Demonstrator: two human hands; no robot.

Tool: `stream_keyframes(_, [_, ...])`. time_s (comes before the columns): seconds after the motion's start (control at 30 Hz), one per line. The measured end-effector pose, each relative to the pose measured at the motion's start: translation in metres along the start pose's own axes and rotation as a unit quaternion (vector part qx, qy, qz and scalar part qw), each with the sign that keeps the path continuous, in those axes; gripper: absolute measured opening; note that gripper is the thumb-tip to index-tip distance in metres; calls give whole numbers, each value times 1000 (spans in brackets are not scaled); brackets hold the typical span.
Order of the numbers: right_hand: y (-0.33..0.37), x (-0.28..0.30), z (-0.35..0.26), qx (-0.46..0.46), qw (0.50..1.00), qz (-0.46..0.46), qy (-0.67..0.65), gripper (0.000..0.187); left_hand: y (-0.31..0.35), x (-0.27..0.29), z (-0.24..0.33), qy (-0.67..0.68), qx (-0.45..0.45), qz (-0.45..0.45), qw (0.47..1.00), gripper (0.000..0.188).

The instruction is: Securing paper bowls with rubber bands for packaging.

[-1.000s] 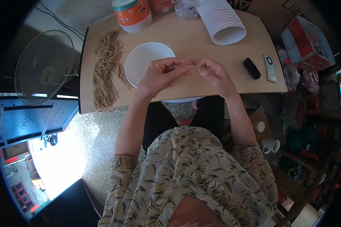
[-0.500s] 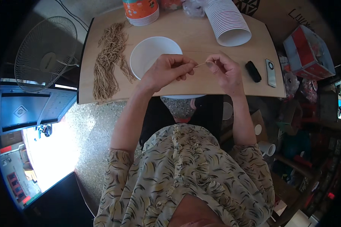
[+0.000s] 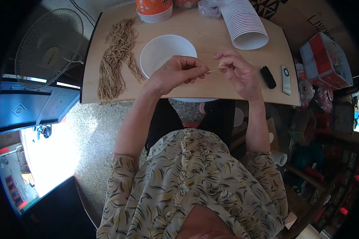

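A short length of thin tan string (image 3: 214, 70) runs between my two hands above the table's near part. My left hand (image 3: 177, 75) is closed, pinching one end between thumb and bent fingers, just in front of a white bowl (image 3: 155, 47). The thumb and index finger of my right hand (image 3: 240, 75) pinch the other end; its remaining fingers are loosely bent. To the left lies a bundle of wavy tan strings (image 3: 115, 59), apart from both hands. The bowl's near rim is partly hidden by my left hand.
Stacked white paper tubs (image 3: 247, 26) lie on their side at the back right; orange-printed tubs (image 3: 154, 10) stand at the back. A black pouch (image 3: 268, 77) and a phone (image 3: 286, 79) rest near the table's right edge. A fan (image 3: 50, 49) stands left.
My right hand has turned slightly, and its upper fingers have lifted and spread a little. The left hand keeps its pinch. The whole view has shifted slightly.
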State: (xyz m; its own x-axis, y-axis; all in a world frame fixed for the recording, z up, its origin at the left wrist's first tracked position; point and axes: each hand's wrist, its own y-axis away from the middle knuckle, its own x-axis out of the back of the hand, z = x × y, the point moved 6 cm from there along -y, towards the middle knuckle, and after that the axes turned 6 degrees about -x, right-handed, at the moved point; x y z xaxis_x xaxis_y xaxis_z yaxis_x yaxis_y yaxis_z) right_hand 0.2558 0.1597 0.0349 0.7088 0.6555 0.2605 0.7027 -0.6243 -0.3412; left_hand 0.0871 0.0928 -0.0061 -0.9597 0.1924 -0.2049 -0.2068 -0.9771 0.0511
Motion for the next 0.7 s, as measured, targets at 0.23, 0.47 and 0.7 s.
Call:
stream_keyframes(0.23, [0,-2,8,-53,998,24,3,10,4,0,4,-19,-26,17,999,21])
stream_keyframes(0.47, [-4,-11,18,-194,968,108,-117,12,10,-3,5,-102,-118,69,985,15])
stream_keyframes(0.7, [0,-33,28,-290,912,112,-269,14,20,-4,7,-148,-203,164,954,13])
